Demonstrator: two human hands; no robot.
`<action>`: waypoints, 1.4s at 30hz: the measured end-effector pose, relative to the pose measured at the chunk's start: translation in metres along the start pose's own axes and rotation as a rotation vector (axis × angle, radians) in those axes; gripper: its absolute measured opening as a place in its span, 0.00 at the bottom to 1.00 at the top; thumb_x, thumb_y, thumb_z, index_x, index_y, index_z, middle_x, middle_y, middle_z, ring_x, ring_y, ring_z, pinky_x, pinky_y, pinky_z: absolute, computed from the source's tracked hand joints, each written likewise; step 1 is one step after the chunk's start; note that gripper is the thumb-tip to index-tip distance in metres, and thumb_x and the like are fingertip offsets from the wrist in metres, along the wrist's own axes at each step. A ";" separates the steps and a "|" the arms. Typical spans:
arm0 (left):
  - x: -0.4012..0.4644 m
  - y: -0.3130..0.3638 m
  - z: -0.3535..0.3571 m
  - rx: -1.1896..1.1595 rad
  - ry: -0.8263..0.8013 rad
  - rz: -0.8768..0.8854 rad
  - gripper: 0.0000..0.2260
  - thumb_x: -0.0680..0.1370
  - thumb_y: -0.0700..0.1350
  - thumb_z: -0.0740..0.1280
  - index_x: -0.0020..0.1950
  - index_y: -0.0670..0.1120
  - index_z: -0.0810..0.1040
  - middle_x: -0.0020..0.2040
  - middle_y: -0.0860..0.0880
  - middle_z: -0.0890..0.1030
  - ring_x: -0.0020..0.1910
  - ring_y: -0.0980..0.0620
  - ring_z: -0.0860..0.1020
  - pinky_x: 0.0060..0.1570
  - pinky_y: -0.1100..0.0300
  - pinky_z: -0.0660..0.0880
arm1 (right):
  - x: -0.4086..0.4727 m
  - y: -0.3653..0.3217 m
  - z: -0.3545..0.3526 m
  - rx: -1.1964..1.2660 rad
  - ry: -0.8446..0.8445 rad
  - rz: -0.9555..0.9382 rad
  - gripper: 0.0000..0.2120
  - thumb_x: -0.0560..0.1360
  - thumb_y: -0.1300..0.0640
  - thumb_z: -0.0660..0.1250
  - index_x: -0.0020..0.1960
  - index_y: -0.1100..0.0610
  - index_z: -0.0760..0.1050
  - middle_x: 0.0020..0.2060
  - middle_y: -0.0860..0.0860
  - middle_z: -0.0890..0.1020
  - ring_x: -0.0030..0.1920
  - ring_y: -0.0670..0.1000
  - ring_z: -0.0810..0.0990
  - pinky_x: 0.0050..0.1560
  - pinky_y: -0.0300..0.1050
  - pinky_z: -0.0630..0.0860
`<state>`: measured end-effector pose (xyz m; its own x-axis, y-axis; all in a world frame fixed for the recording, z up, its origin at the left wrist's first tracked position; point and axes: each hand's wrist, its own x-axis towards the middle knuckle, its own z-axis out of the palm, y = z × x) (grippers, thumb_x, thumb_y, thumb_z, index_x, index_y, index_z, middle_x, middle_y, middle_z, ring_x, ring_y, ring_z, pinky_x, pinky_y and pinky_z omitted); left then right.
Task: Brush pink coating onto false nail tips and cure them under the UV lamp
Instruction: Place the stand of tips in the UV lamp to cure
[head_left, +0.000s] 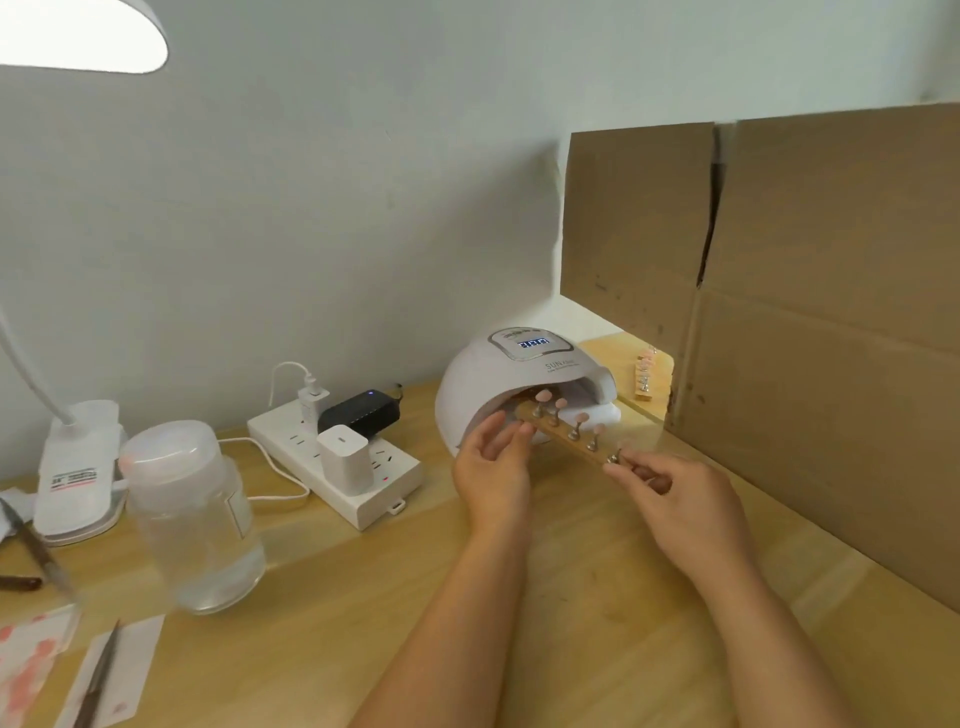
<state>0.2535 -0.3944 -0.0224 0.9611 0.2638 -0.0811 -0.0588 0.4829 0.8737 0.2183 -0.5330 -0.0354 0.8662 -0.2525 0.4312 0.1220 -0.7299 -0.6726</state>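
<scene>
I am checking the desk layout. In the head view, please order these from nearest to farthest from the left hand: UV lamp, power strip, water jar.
From the left hand:
1. UV lamp, just behind it.
2. Power strip, to its left.
3. Water jar, farther left.

A single wide-angle camera worn on the person's head looks forward and down across the wooden desk (597, 597) toward the wall (311, 208). Both forearms enter from the bottom edge, close to the lens; the desk's far edge runs through mid-frame.
</scene>
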 end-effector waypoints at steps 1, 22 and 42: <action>0.002 -0.002 0.000 0.015 -0.028 -0.031 0.11 0.73 0.36 0.69 0.53 0.46 0.75 0.44 0.50 0.80 0.42 0.59 0.78 0.46 0.65 0.75 | 0.000 0.001 0.002 -0.021 0.000 0.013 0.09 0.71 0.48 0.70 0.46 0.52 0.83 0.32 0.43 0.79 0.35 0.44 0.76 0.35 0.41 0.70; 0.012 -0.009 0.002 0.389 -0.190 -0.032 0.13 0.75 0.33 0.57 0.49 0.49 0.73 0.44 0.50 0.80 0.35 0.57 0.78 0.35 0.66 0.76 | 0.049 -0.021 0.064 -0.265 -0.074 0.008 0.14 0.73 0.41 0.65 0.37 0.49 0.74 0.28 0.48 0.71 0.36 0.52 0.67 0.45 0.43 0.62; 0.011 -0.017 -0.006 1.243 -0.178 0.571 0.15 0.74 0.41 0.60 0.60 0.50 0.69 0.58 0.54 0.75 0.56 0.50 0.72 0.51 0.58 0.67 | 0.116 -0.014 0.074 -0.523 -0.270 0.087 0.16 0.79 0.49 0.57 0.64 0.50 0.72 0.54 0.53 0.79 0.54 0.56 0.77 0.43 0.41 0.67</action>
<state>0.2637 -0.3943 -0.0411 0.9122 0.0161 0.4094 -0.2663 -0.7361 0.6223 0.3534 -0.5049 -0.0204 0.9633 -0.2048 0.1733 -0.1503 -0.9470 -0.2838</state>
